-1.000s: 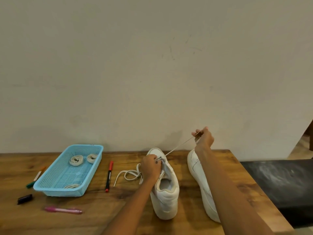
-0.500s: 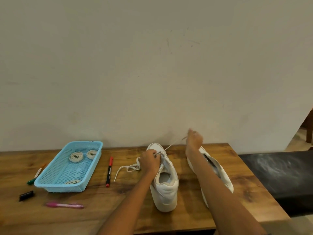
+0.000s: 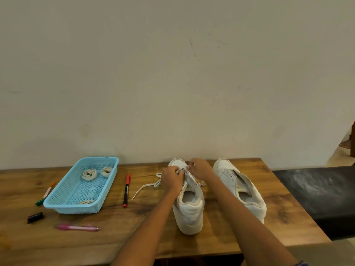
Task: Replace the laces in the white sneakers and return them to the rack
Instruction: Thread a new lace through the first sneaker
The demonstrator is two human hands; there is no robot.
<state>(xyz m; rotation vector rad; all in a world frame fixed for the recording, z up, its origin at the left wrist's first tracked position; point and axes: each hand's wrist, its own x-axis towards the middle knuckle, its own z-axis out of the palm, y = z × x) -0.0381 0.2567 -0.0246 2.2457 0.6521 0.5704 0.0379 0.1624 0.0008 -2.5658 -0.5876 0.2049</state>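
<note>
So our right hand [image 3: 199,168] drops back from its long pull, both hands now pinching the lace [image 3: 148,186] at the left sneaker [image 3: 189,204], next eyelet probably.

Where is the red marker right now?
In the head view, the red marker lies on the wooden table, between the blue basket and the loose lace.

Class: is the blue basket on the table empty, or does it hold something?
Not empty: the blue basket holds three rolled laces.
</note>
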